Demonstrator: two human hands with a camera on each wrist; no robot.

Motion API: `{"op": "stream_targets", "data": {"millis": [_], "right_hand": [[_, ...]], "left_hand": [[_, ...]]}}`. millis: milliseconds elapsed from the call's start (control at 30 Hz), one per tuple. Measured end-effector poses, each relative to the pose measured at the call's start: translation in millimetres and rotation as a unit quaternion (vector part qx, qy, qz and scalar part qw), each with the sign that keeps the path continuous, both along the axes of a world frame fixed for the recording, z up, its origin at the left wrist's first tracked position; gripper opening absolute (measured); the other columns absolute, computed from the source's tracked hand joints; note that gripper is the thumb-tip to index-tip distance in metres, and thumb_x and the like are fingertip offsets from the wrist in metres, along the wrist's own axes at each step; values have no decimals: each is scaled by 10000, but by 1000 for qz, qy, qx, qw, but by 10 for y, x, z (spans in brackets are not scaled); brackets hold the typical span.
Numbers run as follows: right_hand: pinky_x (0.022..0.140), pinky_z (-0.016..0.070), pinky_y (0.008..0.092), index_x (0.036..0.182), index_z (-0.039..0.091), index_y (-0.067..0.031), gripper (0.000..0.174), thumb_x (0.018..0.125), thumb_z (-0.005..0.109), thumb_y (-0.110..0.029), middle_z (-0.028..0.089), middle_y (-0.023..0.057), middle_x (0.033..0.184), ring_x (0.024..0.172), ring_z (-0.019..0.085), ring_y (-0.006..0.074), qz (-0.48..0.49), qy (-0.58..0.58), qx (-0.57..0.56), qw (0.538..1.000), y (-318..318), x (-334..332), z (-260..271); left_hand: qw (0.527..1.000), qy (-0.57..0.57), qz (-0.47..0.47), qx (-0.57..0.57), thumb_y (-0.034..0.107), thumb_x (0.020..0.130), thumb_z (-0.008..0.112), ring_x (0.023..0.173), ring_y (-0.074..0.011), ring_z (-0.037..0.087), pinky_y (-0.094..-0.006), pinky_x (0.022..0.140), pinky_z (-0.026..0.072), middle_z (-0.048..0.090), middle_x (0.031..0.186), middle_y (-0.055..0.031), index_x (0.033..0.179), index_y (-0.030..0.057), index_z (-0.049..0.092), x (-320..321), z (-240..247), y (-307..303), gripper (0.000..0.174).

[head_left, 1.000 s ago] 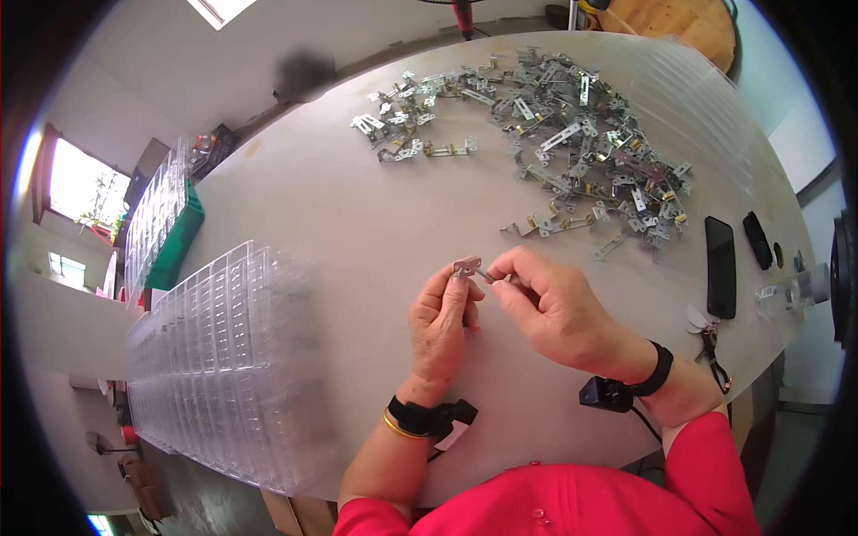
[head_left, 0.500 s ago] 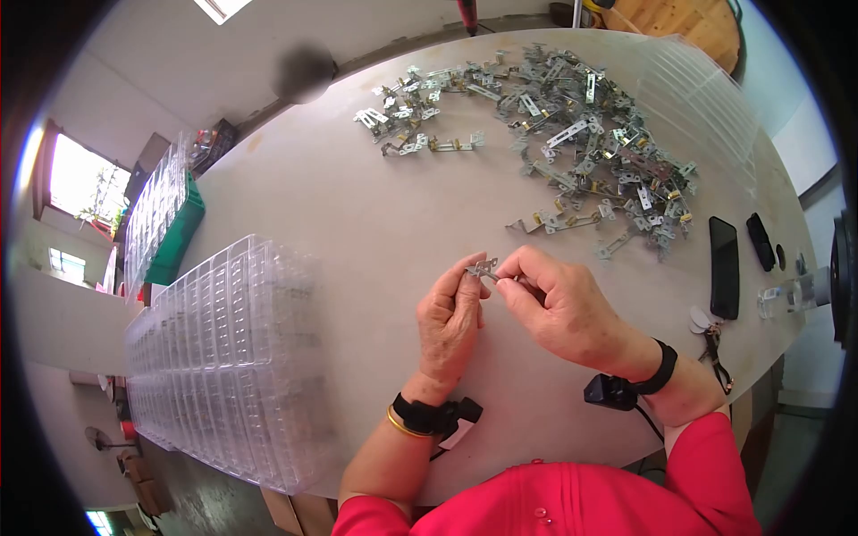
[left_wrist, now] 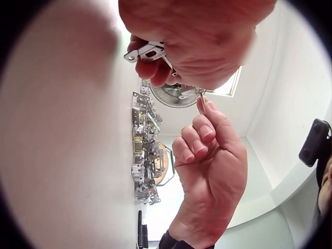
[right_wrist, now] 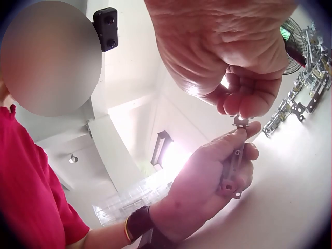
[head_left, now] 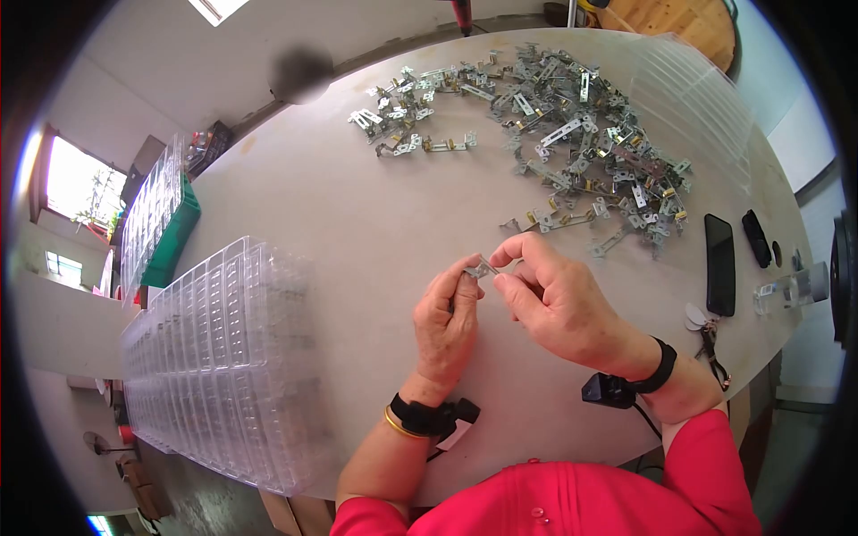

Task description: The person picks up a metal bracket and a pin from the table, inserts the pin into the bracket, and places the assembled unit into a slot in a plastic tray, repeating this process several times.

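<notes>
My left hand (head_left: 444,332) holds a slim metal bracket (left_wrist: 150,52) between thumb and fingers, its end sticking out past the thumb tip. In the right wrist view the bracket (right_wrist: 229,187) runs along the palm, partly covered by the fingers. My right hand (head_left: 567,308) is close beside it, thumb and forefinger pinching a thin metal piece (left_wrist: 203,97) at the bracket's upper end. The right hand's other fingers are curled in the left wrist view. Both hands are raised over the near middle of the table (head_left: 375,210).
A heap of similar metal brackets (head_left: 581,134) spreads over the far side. Stacked clear plastic trays (head_left: 223,357) stand at the left, a green bin (head_left: 174,232) behind them. At the right lie a phone (head_left: 720,268), a clear bottle (head_left: 791,290) and scissors (head_left: 710,344).
The bracket has turned in my left hand, so its end faces differently. Both hands have moved slightly rightward since the first frame, and my right fingertips have shifted at the bracket's end.
</notes>
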State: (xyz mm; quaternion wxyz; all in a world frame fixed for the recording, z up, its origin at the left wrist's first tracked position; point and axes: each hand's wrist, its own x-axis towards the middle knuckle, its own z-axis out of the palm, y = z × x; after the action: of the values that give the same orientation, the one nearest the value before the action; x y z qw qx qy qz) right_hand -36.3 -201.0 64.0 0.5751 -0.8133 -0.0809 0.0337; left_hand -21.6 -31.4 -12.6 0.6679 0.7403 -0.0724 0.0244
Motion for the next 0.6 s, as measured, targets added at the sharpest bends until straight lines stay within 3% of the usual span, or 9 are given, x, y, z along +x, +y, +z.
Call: {"op": "stream_targets", "data": {"millis": [33,67,167,233,600], "right_hand": [[554,455,356,1104,528,-3,176,954,585,-76,619,126,672,571,596,234,4,-3,13,1000,5,-5,-19],[562,461,361,1103,529,-2,176,954,587,-76,624,128,677,580,606,248,8,-6,26,1000,5,-12,-27],[566,463,365,1099,529,-1,175,955,588,-82,622,129,676,583,608,254,16,-16,14,1000,14,-21,-28],[565,462,366,1096,530,-2,171,956,587,-84,622,129,676,584,608,256,16,-10,16,1000,24,-27,-8],[583,472,383,1082,530,-4,154,957,577,-81,641,140,705,615,628,288,24,-11,-2,1000,1,-18,-3]], "left_hand": [[999,33,7,-9,84,1018,573,776,-80,574,-231,682,482,608,859,-12,1229,26,667,-3,24,-9,237],[999,33,5,-10,84,1018,573,776,-80,574,-231,682,482,608,859,-12,1229,26,667,-2,32,-11,237],[999,41,4,-5,98,1027,565,720,-57,547,-219,634,466,604,845,-2,1231,32,669,2,55,3,238],[998,53,0,-35,141,1049,532,604,-25,466,-185,529,388,605,814,26,1251,9,650,-1,74,-1,269],[998,49,-3,-42,111,1036,554,605,-19,463,-195,537,408,585,808,21,1242,35,666,7,42,2,247]]}}
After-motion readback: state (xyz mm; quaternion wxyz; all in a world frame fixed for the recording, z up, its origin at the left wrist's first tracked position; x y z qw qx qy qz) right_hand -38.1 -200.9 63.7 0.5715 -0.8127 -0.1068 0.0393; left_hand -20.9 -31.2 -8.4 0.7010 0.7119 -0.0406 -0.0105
